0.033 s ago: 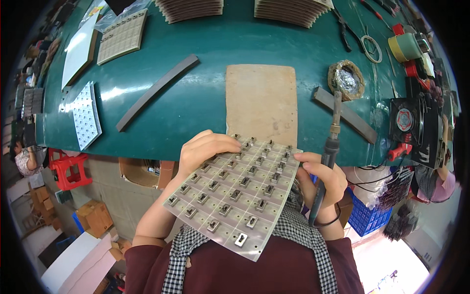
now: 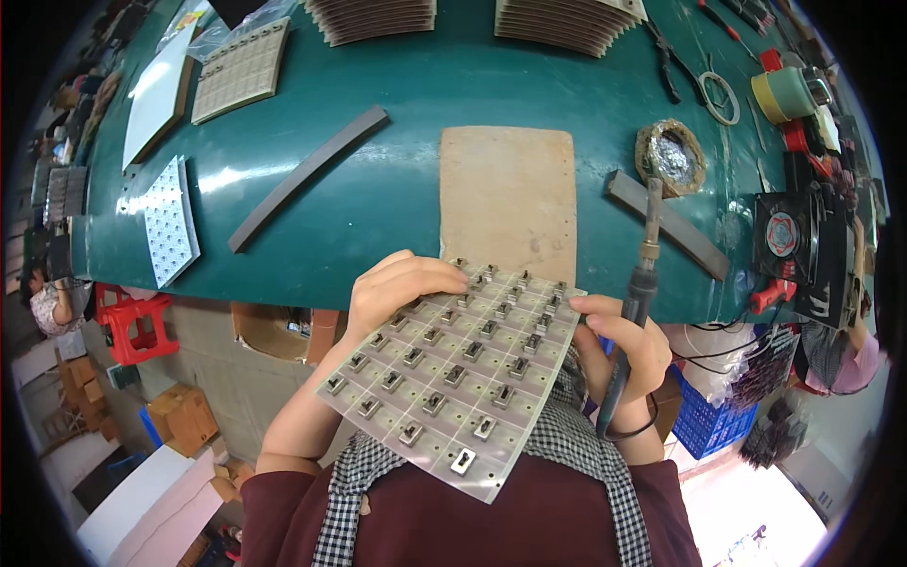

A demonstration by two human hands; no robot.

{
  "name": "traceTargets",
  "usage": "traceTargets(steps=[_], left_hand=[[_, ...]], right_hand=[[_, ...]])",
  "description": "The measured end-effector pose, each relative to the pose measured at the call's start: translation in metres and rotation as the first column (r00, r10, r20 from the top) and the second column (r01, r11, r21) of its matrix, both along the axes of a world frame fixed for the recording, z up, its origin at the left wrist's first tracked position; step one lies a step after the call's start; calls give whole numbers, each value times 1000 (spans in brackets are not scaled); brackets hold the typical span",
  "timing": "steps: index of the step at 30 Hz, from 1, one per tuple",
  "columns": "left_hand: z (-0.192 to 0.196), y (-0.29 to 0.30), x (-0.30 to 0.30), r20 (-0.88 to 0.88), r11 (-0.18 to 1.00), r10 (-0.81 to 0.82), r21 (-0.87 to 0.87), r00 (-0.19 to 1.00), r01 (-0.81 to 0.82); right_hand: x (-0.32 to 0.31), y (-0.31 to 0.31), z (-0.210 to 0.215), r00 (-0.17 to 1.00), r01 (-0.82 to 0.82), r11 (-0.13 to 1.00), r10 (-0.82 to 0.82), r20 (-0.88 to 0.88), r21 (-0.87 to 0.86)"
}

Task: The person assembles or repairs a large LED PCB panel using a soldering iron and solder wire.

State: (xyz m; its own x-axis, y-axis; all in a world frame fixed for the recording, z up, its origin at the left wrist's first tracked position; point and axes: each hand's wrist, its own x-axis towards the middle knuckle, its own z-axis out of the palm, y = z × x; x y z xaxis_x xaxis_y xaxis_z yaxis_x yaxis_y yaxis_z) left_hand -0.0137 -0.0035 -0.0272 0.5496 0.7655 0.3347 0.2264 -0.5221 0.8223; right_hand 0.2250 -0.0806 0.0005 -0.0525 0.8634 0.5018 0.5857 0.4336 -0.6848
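Slightly rightward in view goes the green bench (image 2: 368, 208) with everything on it, a hair's shift since the earlier frame, while both hands and the board (image 2: 441, 387) hold almost the same spot, the board's near corner just a touch to the left. Left hand (image 2: 402, 293): fingers close together, curled over the board's far left edge; its thumb is out of sight, so I can't tell how it presses. Right hand (image 2: 628, 345): a fingertip meets the board's far right corner, the other fingers bent around the soldering iron (image 2: 640, 293), its tip pointing away from the body. And the board itself hangs tilted in front of the chest, over the checked apron (image 2: 364, 463), with rows of small metal switches (image 2: 474, 350) across its upper face. Just past it, a tan pad (image 2: 508, 194) lies on the bench, its near edge partly covered by the board in this view. Right of that, a grey bar (image 2: 685, 236) beside a round dish (image 2: 644, 156) with something silvery inside; to the left, a long dark bar (image 2: 307, 180) lies aslant. Farthest out, two stacks of boards, left (image 2: 368, 21) and right (image 2: 567, 26), at the top.
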Motion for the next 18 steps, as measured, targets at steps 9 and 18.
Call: traceTargets(steps=[9, 18], left_hand=[[-5, 3, -5, 69, 995, -6, -95, 998, 13], [-7, 4, -9, 120, 958, 23, -286, 993, 12]], right_hand=[[-6, 7, -3, 995, 35, 999, -32, -92, 29], [-11, 13, -3, 995, 19, 998, -12, -101, 61]])
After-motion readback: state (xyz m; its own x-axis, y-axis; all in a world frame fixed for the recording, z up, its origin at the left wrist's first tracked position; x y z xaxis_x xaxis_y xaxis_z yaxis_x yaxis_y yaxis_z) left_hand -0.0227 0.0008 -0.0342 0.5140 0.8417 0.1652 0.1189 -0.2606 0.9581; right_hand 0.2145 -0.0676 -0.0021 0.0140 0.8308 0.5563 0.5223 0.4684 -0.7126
